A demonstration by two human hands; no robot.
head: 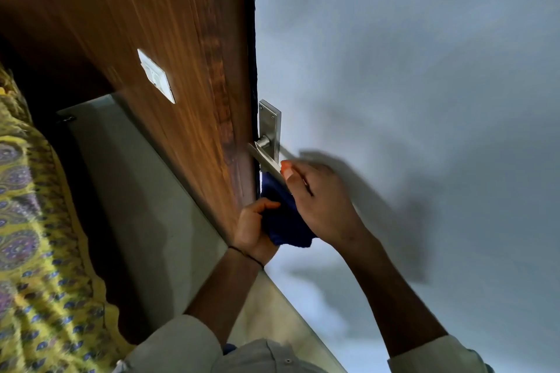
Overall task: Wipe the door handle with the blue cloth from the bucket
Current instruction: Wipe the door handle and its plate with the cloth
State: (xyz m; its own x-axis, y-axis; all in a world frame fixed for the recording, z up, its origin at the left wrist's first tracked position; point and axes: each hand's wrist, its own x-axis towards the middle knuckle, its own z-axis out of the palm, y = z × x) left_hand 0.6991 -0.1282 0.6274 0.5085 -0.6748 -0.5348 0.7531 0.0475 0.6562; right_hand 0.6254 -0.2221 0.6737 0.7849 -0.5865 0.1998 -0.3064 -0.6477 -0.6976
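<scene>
At the door's edge, your right hand [321,203] grips the metal door handle [266,157], thumb on the lever; just below it, your left hand [254,230] clutches the blue cloth [285,221].

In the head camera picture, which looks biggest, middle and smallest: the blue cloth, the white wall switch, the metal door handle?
1. Blue cloth, though hands hide part of it.
2. Metal door handle with its plate.
3. White wall switch, farther off, so the last two are unsure.

Door handle [266,157], metal lever on plate: blue cloth [285,218] just below it, gripped by left hand [253,233]; right hand [321,200] touching lever.
</scene>
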